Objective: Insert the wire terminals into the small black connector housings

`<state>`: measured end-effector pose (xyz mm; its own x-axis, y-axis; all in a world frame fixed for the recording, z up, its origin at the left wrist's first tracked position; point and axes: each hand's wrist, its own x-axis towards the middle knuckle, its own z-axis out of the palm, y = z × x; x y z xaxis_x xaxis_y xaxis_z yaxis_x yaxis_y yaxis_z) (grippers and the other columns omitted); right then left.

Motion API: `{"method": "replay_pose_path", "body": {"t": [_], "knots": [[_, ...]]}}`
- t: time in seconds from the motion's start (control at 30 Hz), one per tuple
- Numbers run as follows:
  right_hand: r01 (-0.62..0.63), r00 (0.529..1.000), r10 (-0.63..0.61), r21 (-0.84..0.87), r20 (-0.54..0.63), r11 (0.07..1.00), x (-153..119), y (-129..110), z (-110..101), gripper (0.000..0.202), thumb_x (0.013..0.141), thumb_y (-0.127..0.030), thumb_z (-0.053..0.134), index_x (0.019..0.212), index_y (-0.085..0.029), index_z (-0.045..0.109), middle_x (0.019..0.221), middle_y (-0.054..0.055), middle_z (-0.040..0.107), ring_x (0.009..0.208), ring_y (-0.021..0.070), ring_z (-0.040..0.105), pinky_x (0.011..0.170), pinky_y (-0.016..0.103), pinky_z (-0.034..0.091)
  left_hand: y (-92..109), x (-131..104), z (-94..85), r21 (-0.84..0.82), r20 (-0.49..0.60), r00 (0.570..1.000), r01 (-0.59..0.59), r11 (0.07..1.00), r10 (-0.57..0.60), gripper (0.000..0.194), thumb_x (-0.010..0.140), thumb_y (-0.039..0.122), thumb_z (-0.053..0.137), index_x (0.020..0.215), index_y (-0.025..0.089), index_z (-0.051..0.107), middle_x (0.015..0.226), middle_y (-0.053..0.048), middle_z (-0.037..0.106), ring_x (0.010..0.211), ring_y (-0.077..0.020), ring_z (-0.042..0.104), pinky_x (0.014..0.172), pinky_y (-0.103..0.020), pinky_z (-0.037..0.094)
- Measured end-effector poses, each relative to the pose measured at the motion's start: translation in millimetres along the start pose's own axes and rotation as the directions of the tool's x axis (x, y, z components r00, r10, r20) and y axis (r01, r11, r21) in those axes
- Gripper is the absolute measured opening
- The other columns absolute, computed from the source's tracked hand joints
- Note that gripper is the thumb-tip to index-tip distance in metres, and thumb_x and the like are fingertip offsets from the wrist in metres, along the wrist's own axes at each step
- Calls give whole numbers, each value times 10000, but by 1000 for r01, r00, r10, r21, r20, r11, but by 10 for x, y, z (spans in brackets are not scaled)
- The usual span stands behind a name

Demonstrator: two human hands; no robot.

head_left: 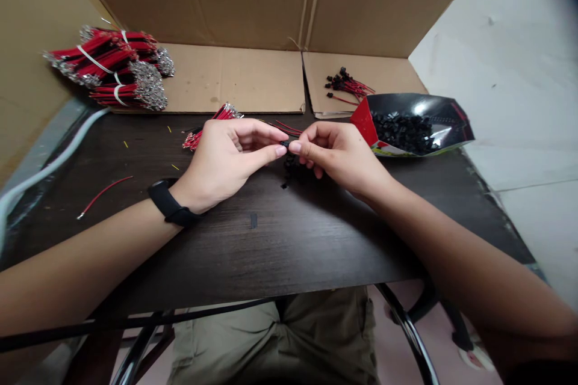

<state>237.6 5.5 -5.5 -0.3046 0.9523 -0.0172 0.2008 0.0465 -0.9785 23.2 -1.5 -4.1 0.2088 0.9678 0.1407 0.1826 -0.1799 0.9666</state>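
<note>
Over the middle of the dark table, my left hand (pixel 226 159) pinches a small black connector (pixel 284 144) between thumb and fingertips. My right hand (pixel 336 153) meets it from the right, thumb and index finger closed at the same connector; red wires (pixel 289 127) run just behind the fingertips. Beneath my right hand lies a small pile of black connectors (pixel 293 168), partly hidden. Behind my left hand, a loose bunch of red and black wires (pixel 226 111) with metal ends is partly covered.
Tied wire bundles (pixel 112 69) lie on cardboard at the back left. Wires with black connectors (pixel 347 84) lie back right, beside an open box (pixel 451 126) of black connectors. A single red wire (pixel 103 194) rests at left. Cardboard walls (pixel 244 0) stand behind.
</note>
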Motion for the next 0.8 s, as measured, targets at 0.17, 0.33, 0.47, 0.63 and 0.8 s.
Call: {"method": "replay_pose_path", "body": {"t": [0.17,0.33,0.47,0.63,0.8], "knots": [[64,998,-62,52,-29,997,-37,-82,31,302,884,-394,866,827,-162,681,753,-9,640,631,86,499,556,242,368,-18,-5,-6,22,-30,999,-21,1000,21,164,852,249,927,996,195,871,959,-47,829,881,-199,776,913,-313,635],[61,998,-61,48,-12,997,-34,-87,10,133,934,-246,744,845,-160,696,782,-7,639,659,92,503,599,251,386,-16,-12,-3,-16,-24,999,-39,999,39,136,862,233,924,983,209,865,953,-28,829,868,-177,769,912,-303,640],[88,996,-87,20,-11,996,-34,-68,15,152,943,-265,735,846,-157,691,778,-7,641,674,101,518,639,266,408,-22,-18,-6,-1,-24,998,-55,999,55,136,855,230,933,976,206,875,969,-35,839,903,-188,784,915,-306,646],[113,994,-113,-6,-4,994,-45,-60,44,162,960,-254,715,840,-150,682,748,-20,621,642,93,492,631,266,393,-41,-19,-10,19,-38,996,-85,996,85,102,858,231,927,954,245,893,980,-29,852,923,-209,810,921,-314,665],[120,993,-120,17,-7,993,-49,-40,62,163,959,-235,711,825,-148,679,726,-26,614,622,88,479,609,266,369,-67,-9,-20,43,-26,982,-184,982,185,143,835,174,925,962,236,897,958,-28,856,877,-204,821,872,-308,689]]}}
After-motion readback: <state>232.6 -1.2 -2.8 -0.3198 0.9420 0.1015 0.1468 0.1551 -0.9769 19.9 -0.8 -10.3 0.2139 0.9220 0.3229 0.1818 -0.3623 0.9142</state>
